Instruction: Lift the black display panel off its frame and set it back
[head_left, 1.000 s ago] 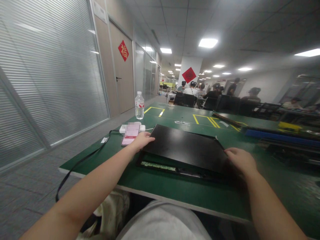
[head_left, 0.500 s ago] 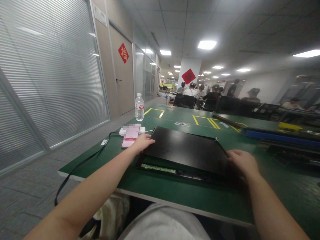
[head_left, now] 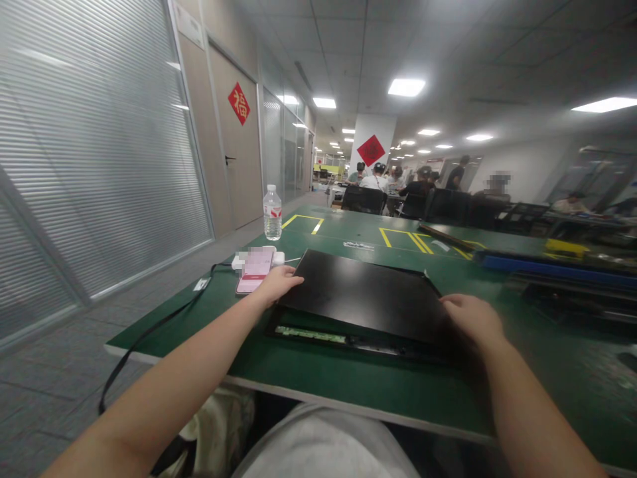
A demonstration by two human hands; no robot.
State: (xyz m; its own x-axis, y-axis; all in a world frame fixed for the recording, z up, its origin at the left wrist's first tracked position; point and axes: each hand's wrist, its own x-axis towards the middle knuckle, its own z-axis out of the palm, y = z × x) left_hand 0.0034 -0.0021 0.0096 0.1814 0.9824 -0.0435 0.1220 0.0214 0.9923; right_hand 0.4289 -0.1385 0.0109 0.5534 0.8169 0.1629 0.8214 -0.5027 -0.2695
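Between my hands is a flat black screen panel (head_left: 365,292), tilted slightly over a dark frame on the table. My left hand (head_left: 279,284) grips the panel's left edge, thumb on top. The right edge is pinched by my right hand (head_left: 472,320), whose fingertips are partly hidden beneath it. Along the near side, below the panel, a green circuit board strip (head_left: 311,334) shows inside the black frame (head_left: 373,346). Most of that frame is covered by the panel.
On the green table (head_left: 209,338), a pink-screened phone (head_left: 253,282) and white power strip (head_left: 277,257) lie left, with a black cable (head_left: 149,328). Behind them stands a water bottle (head_left: 272,214). Blue and black parts (head_left: 552,267) lie right. People sit at far tables.
The view has shifted slightly, so the scene sits a little further left. Both hands keep their hold on the panel, which has barely moved relative to the frame.
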